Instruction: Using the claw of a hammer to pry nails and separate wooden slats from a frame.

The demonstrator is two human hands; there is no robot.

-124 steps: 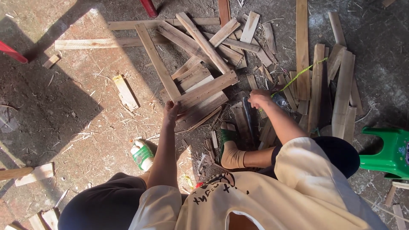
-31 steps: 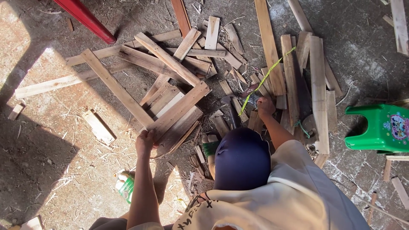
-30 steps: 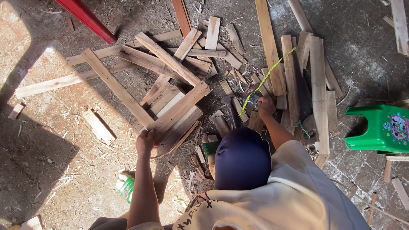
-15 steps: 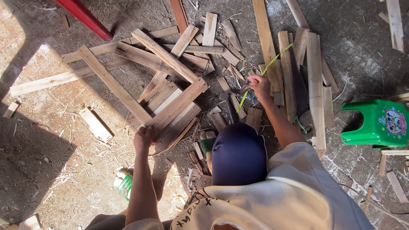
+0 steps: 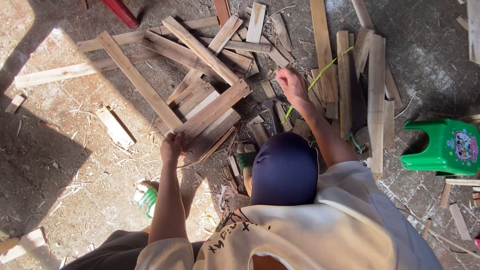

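My left hand (image 5: 172, 148) rests on the near corner of a rough wooden frame (image 5: 212, 110) made of nailed slats, lying on the dirt floor. My right hand (image 5: 293, 85) is stretched out over a pile of loose planks (image 5: 345, 80) and grips a yellow-green measuring tape (image 5: 327, 67). The tape runs slantwise from below the hand up to the right across the planks. A hammer (image 5: 272, 114) lies among the short offcuts just below my right hand. My knee in dark blue cloth (image 5: 284, 167) hides the ground under it.
A green plastic stool (image 5: 442, 147) lies at the right. A green and white can (image 5: 146, 197) stands by my left forearm. A red bar (image 5: 120, 11) crosses the top left. A short wood block (image 5: 115, 127) and scraps litter the sunlit dirt at left.
My right hand has moved up and a little left over the planks, taking the tape with it. The left hand stays on the frame's corner.
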